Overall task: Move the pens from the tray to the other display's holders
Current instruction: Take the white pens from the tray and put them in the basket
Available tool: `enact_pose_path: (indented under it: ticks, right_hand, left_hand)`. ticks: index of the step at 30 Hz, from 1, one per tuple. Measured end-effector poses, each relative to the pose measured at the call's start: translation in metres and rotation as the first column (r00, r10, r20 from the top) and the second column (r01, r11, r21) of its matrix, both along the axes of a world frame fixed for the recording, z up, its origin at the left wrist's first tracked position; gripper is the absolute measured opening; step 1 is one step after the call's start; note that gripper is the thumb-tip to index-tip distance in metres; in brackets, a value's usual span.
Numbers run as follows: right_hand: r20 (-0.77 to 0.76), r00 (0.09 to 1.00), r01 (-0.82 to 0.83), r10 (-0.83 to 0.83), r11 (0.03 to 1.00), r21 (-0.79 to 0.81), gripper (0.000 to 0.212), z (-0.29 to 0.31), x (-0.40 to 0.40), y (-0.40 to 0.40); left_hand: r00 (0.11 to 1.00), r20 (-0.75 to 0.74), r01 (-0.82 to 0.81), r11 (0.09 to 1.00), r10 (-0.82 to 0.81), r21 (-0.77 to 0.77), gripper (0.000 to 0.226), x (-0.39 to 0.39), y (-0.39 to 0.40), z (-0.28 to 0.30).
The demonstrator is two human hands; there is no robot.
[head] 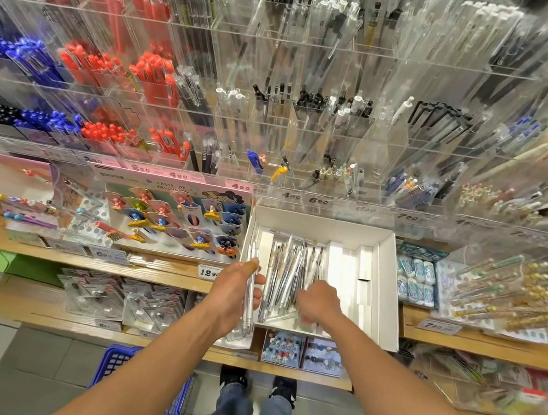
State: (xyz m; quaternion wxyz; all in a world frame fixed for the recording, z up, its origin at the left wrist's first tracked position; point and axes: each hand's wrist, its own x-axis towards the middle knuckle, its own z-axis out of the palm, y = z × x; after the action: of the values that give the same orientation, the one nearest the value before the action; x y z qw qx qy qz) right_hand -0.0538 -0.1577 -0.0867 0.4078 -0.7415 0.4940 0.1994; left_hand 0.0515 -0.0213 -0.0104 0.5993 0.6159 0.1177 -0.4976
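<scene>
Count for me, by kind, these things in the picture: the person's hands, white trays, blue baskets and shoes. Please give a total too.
hands: 2, the left hand gripping clear pens, and the right hand
white tray: 1
blue basket: 1
shoes: 2
Total: 6
</scene>
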Motion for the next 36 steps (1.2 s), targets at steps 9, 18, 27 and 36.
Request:
enact_pose_path:
  ticks: [9,18,27,36]
  right_hand:
    - [0.509,0.861,-0.081,-0.011,0.984,0.158,0.012,0.064,0.006,0.025]
    - [0.464,0.872,0.03,-0.155,0.964,0.264,0.03,0.041,0.018,0.022]
    - [-0.005,0.997,0.078,-0.078,0.994,-0.072,0.039,-0.024,0.036,0.012]
    - [0.094,0.986,0.134,-0.135,0.991,0.016,0.026,-0.01,0.036,0.013]
  left_hand:
    - [0.992,0.087,0.088,0.996,-0.09,0.026,0.044,0.002,-0.012,-0.008]
    - [0.991,0.121,0.046,0.998,-0.05,0.033,0.012,0.015,-0.012,-0.016]
    - [0.999,-0.052,-0.001,0.997,-0.003,-0.077,0.005,0.019,-0.005,-0.013]
    - [0.998,-0.066,-0.02,0.998,0.016,-0.063,0.012,0.02,-0.005,-0.014]
